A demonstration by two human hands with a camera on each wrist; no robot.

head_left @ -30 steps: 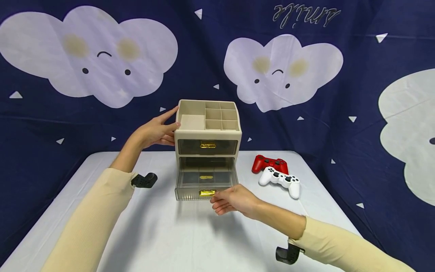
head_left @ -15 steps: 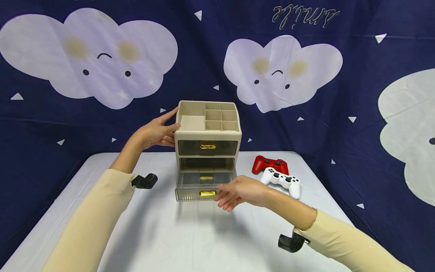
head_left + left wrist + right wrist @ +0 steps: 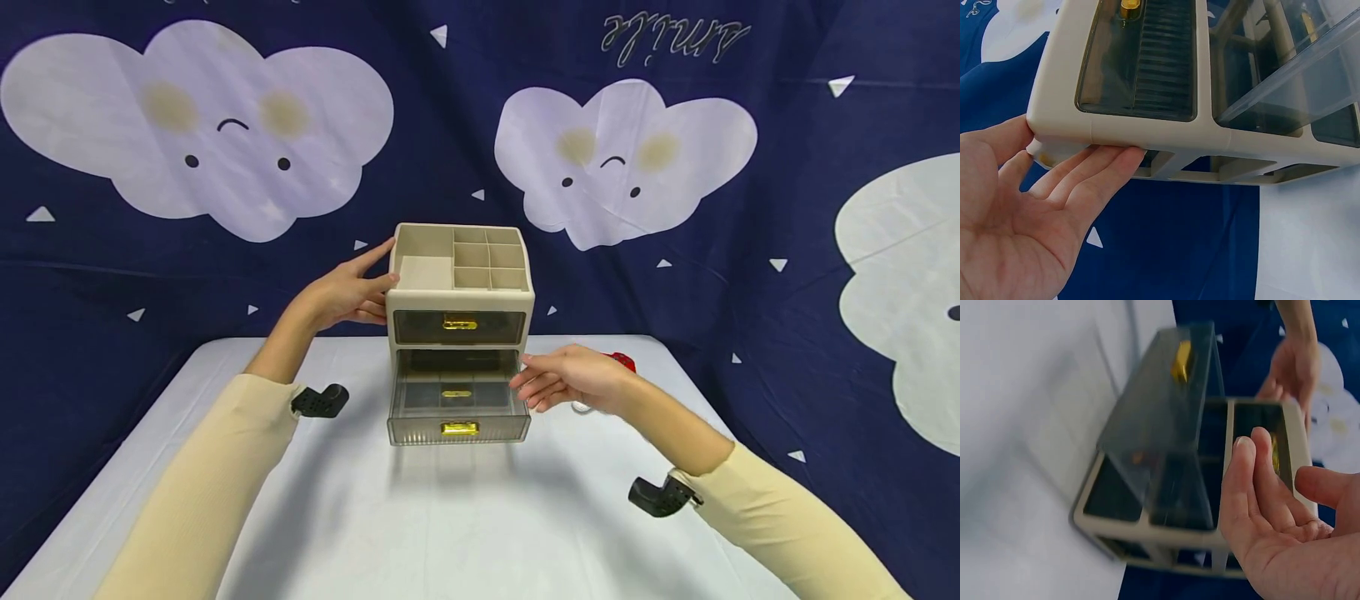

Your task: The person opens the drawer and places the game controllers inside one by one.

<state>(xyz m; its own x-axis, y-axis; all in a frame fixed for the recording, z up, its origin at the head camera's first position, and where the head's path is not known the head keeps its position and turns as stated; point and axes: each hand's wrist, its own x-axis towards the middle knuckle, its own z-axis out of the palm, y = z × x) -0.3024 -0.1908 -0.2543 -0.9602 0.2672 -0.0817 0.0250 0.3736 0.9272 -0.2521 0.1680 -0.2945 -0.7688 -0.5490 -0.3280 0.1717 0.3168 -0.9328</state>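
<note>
A cream desktop drawer organizer (image 3: pixel 459 298) has a divided top tray and smoky clear drawers with gold handles. Its middle drawer (image 3: pixel 460 430) is pulled out toward me; the top drawer (image 3: pixel 420 327) is closed. My left hand (image 3: pixel 341 296) holds the organizer's upper left side, thumb and index finger at the top rim. In the left wrist view, the other fingers (image 3: pixel 1100 172) of that hand lie along the side wall. My right hand (image 3: pixel 573 379) is beside the drawer's right edge, fingers loosely extended and holding nothing. In the right wrist view, the clear drawer (image 3: pixel 1166 419) juts out beyond it.
A red game controller (image 3: pixel 623 361) and a white one (image 3: pixel 582 407) lie on the white-covered table (image 3: pixel 360 508), mostly hidden behind my right hand. A dark blue cloud-print curtain (image 3: pixel 442 125) hangs close behind the organizer.
My right hand has let go of the middle drawer's handle and moved up and right, over the controllers. The drawer stays out. My left hand keeps its place.
</note>
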